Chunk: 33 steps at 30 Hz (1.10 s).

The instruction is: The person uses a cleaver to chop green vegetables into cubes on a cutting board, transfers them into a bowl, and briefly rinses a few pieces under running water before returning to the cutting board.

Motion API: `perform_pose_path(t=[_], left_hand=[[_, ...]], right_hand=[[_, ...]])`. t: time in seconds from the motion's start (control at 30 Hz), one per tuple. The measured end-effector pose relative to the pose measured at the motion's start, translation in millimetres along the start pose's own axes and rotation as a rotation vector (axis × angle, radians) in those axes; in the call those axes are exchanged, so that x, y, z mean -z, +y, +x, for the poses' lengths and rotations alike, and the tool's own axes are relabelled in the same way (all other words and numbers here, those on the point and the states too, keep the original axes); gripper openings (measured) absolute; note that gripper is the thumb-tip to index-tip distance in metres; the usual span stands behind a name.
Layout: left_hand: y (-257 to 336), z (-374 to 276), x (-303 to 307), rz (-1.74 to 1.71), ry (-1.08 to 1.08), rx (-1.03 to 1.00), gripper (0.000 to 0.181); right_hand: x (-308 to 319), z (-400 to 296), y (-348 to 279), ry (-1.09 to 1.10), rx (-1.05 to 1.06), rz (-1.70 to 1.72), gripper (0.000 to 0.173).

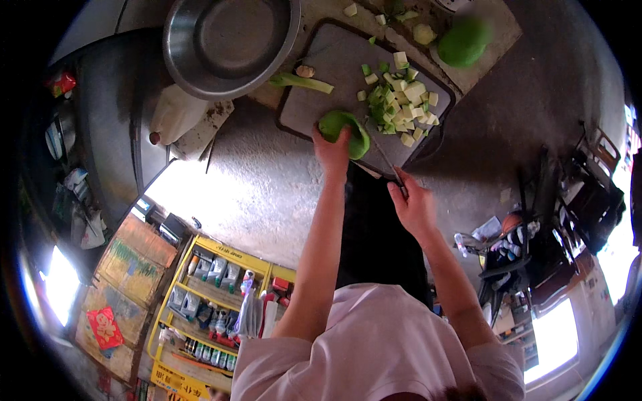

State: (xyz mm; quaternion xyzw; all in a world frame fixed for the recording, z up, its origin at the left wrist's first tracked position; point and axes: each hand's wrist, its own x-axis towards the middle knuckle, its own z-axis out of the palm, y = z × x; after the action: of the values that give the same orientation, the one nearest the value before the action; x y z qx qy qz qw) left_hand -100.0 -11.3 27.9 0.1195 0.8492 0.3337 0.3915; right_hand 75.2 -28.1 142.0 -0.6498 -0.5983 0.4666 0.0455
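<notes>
My left hand (333, 150) grips a hollowed piece of green-skinned squash (358, 140) at the near edge of a grey cutting board (341, 60). In my right hand (414, 205) is a knife (388, 163), its blade slanting up and left towards the squash piece. Pale cubes with green skin (414, 92) lie heaped on the right part of the board. A green stalk (306, 82) and a small knob, perhaps ginger (305, 71), lie at the board's left edge.
A wide metal basin (230, 45) stands left of the board. Beyond the board are a whole green squash (464, 42), a pale round piece (424, 34) and scattered scraps. A yellow shelf rack with bottles (220, 260) stands at the lower left.
</notes>
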Motion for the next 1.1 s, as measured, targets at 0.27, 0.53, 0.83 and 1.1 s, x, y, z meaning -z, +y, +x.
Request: perform_pose_path(t=[0.27, 0.53, 0.83, 1.1], left_hand=[[-27, 19, 8, -0.049, -0.137, -0.04, 0.078], [-17, 5, 0, -0.131, -0.006, 0.052, 0.074], [-45, 16, -9, 0.004, -0.01, -0.088, 0.069], [-20, 5, -9, -0.148, -0.034, 0.029, 0.073]], right_hand=[[6, -6, 2, -0.058, 0.127, -0.12, 0.038], [24, -13, 3, -0.199, 0.055, -0.168, 0.037], [20, 10, -2, -0.321, -0.004, -0.18, 0.041], [-29, 59, 18, -0.345, -0.055, -0.167, 0.043]])
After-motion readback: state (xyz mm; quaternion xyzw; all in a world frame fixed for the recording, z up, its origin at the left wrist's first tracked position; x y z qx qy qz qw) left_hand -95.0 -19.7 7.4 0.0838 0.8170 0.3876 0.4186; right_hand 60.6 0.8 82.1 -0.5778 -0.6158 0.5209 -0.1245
